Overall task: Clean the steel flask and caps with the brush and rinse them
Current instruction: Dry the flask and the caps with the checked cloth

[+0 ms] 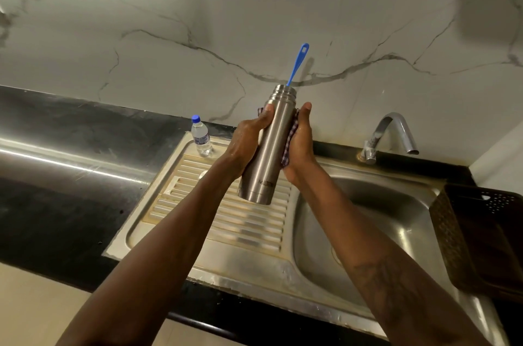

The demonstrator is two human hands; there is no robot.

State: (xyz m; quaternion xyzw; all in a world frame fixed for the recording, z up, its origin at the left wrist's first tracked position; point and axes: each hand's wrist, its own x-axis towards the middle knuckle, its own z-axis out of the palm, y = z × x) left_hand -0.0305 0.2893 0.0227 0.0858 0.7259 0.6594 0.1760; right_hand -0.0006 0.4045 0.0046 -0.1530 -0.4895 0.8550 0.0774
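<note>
Fingers of left hand (pixel 246 138) and right hand (pixel 300 144) wrap one steel flask (pixel 268 156) holding one blue brush (pixel 297 63).

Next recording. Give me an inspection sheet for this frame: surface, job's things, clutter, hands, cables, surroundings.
Surface: stainless steel sink with ribbed drainboard, set in a black stone counter.
Job's things: cylindrical steel flask, uncapped, held tilted above the drainboard; blue plastic brush handle sticks out of its mouth; caps not seen.
Clutter: small clear plastic bottle with blue cap standing on the drainboard's far corner; dark perforated basket at the sink's right edge.
Hands: left hand grips the flask; right hand holds a blue-checked cloth against it.
Cables: nothing seen.
Surroundings: white veined marble wall; curved chrome tap, no water visibly running.
</note>
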